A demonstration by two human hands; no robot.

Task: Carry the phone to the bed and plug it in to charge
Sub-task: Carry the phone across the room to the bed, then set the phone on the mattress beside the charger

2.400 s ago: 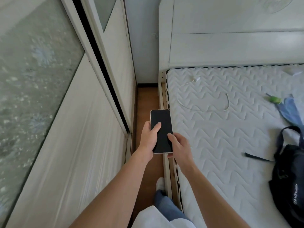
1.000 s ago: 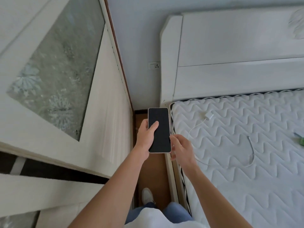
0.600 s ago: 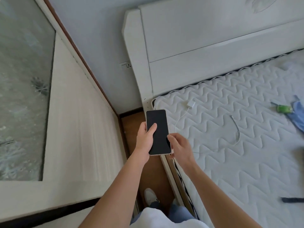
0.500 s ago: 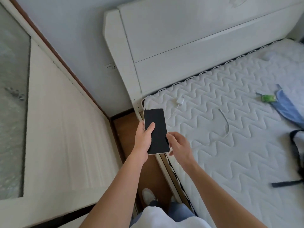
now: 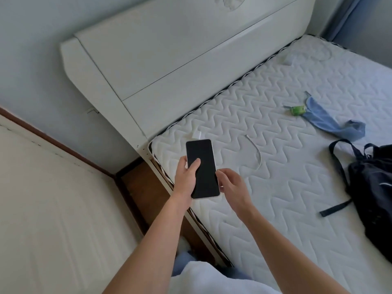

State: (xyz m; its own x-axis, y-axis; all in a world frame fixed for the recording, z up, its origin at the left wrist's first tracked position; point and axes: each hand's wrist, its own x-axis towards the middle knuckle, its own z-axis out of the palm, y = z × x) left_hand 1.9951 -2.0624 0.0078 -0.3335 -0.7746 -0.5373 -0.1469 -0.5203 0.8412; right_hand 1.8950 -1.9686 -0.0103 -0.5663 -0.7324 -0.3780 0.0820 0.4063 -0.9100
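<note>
A phone (image 5: 204, 172) with a dark screen and pale edge is held flat over the near left corner of the bed. My left hand (image 5: 186, 179) grips its left side, thumb on the screen. My right hand (image 5: 232, 186) touches its lower right edge with curled fingers. A white charger cable (image 5: 257, 152) curves across the white quilted mattress (image 5: 275, 198) just right of the phone. Its white plug block (image 5: 196, 135) lies beyond the phone's top edge, partly hidden.
A white headboard (image 5: 169, 56) stands behind the mattress. On the bed lie a small green object (image 5: 297, 109), a blue cloth (image 5: 331, 122) and a black bag (image 5: 375, 187) at the right. A white wardrobe (image 5: 53, 209) lines the left; brown floor (image 5: 140, 187) runs between.
The view has swung right, bringing more of the bed in. Both hands and the phone have moved from over the floor gap to over the mattress corner, close to the cable.
</note>
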